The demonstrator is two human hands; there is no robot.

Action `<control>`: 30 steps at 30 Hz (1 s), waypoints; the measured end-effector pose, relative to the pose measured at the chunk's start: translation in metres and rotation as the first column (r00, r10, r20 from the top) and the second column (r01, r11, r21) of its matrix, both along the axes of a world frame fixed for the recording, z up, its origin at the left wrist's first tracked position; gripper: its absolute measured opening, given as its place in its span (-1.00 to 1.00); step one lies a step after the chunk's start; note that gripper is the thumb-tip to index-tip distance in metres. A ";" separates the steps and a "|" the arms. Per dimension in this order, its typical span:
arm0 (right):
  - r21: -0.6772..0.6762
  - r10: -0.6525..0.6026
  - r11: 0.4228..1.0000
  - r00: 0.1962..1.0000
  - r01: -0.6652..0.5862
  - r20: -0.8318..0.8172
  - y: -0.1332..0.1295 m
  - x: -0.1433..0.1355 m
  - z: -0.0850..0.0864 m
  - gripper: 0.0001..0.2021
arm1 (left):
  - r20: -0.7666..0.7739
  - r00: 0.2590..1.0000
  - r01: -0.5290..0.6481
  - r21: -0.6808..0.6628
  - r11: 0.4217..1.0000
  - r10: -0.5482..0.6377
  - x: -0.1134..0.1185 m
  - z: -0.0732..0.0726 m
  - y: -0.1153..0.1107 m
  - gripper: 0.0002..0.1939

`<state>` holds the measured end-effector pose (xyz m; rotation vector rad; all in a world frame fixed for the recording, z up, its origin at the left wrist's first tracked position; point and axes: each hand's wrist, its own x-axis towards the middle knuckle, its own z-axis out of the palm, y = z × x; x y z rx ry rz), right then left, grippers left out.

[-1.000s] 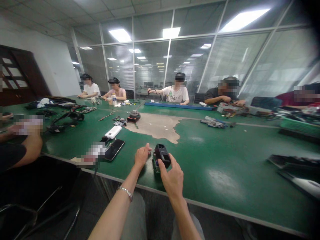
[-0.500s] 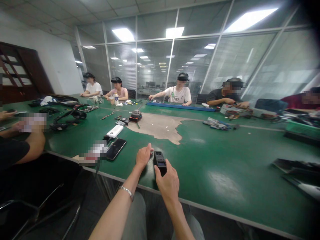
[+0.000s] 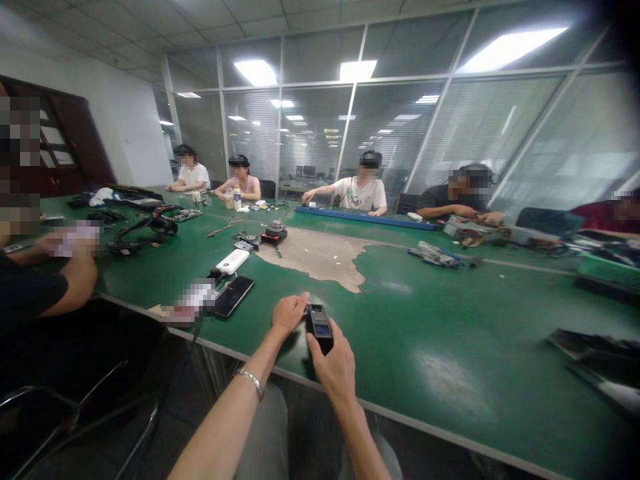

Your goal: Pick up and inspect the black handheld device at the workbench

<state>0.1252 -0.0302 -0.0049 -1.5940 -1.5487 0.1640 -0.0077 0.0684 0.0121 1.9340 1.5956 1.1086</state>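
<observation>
A small black box-shaped device (image 3: 320,319) with a little screen and a row of buttons stands near the table's front edge. My right hand (image 3: 336,353) grips its near end, thumb on the left side and fingers along the right. Curled beside the far left corner of the device is my left hand (image 3: 290,316), its fingertips close to the casing. Whatever these fingers may hold is hidden. To the left lie a black phone (image 3: 234,296) and a white power bank (image 3: 233,262) with a cable.
The green table (image 3: 400,360) carries a bare brown patch (image 3: 320,257) ahead of my hands. A round-topped device (image 3: 274,231) sits at its left edge. Tools (image 3: 435,255) lie farther right, black parts (image 3: 595,360) at far right. Several people sit around, one close on my left.
My left fingertips have come nearer the far end of the device. Its screen now looks bluer and brighter. The view has shifted slightly; my right hand keeps its grip.
</observation>
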 end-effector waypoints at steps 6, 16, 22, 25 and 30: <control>-0.005 -0.005 1.000 1.000 0.005 -0.030 -0.003 0.001 0.000 -0.31 | -0.006 1.000 -0.012 0.003 1.000 0.012 0.000 -0.001 0.000 -0.33; -0.007 0.006 1.000 1.000 -0.006 0.028 -0.005 0.000 0.000 -0.40 | -0.033 0.999 0.012 0.048 0.999 -0.010 -0.001 0.000 -0.002 -0.35; -0.014 -0.019 1.000 0.999 0.019 0.032 -0.009 -0.003 0.005 -0.44 | -0.058 0.998 0.004 0.060 0.998 0.000 0.000 0.001 -0.005 -0.35; -0.012 -0.014 1.000 0.999 0.015 0.035 -0.009 -0.003 0.005 -0.43 | -0.065 0.998 -0.001 0.055 0.998 0.005 0.001 0.001 -0.004 -0.37; -0.002 -0.049 0.999 0.997 0.049 0.053 -0.007 -0.002 0.000 -0.35 | -0.078 0.997 -0.001 0.057 0.998 0.006 0.001 -0.002 -0.001 -0.42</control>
